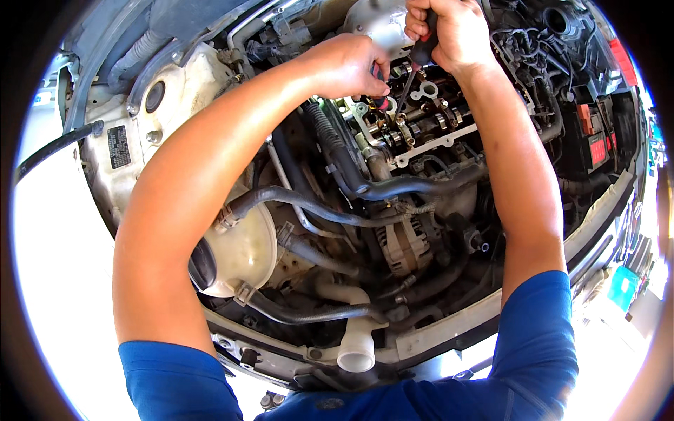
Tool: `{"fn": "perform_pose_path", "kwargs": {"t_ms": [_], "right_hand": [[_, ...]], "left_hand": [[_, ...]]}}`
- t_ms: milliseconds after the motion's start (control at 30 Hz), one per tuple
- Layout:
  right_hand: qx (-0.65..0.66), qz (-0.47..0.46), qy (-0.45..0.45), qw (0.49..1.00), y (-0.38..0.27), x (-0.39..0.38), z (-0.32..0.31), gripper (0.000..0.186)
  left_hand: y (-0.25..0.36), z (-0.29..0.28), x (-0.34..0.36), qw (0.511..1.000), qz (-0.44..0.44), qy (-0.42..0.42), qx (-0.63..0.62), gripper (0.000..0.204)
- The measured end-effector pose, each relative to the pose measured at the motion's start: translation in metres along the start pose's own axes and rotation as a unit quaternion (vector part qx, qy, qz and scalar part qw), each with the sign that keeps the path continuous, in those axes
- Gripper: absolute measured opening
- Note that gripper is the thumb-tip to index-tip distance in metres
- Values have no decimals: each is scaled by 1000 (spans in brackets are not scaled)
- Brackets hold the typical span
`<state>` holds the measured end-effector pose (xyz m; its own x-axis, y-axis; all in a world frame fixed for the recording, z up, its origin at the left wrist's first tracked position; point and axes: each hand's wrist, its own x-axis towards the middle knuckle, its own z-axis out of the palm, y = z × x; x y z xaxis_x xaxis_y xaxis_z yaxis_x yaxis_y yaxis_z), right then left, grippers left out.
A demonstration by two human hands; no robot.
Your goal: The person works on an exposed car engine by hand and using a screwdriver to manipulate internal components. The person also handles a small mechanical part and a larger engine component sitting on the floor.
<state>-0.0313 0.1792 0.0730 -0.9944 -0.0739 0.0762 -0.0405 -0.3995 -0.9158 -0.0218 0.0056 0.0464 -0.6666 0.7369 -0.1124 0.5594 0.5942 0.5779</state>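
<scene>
Both my arms reach over an open engine bay to the far side of the engine. My right hand [458,34] is closed around the black-and-red handle of a screwdriver [423,52], whose thin shaft slants down into the uncovered cylinder head [449,140]. Just left of it, my left hand [351,64] is closed on a red-and-black handled tool [381,102]; its working end is hidden among the parts. Shafts, lobes and a pale metal ring [425,90] show in the cylinder head below both hands.
Black hoses [316,203] cross in front of the engine, beside a cream coolant tank [246,249] under my left arm. An alternator [405,245] sits low in the middle. Right of my right forearm are a black battery [595,137] and wiring. A pale pipe opening [357,353] points toward me.
</scene>
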Motion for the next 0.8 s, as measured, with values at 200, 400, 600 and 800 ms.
{"fn": "perform_pose_path", "kwargs": {"t_ms": [200, 400, 600, 800], "right_hand": [[-81, -14, -1, 997, -4, -4, 11, 7], [-89, -28, -64, 994, -6, 8, 7, 10], [-46, 19, -47, 998, 9, 17, 15, 11], [-41, 8, -56, 998, 6, 6, 16, 11]], "left_hand": [[4, -6, 2, 998, -39, -42, -4, 27], [14, -8, 8, 998, -50, -43, -7, 24], [12, -1, 6, 997, -60, -43, -25, 24], [10, 3, 5, 998, -53, -32, 6, 25]]}}
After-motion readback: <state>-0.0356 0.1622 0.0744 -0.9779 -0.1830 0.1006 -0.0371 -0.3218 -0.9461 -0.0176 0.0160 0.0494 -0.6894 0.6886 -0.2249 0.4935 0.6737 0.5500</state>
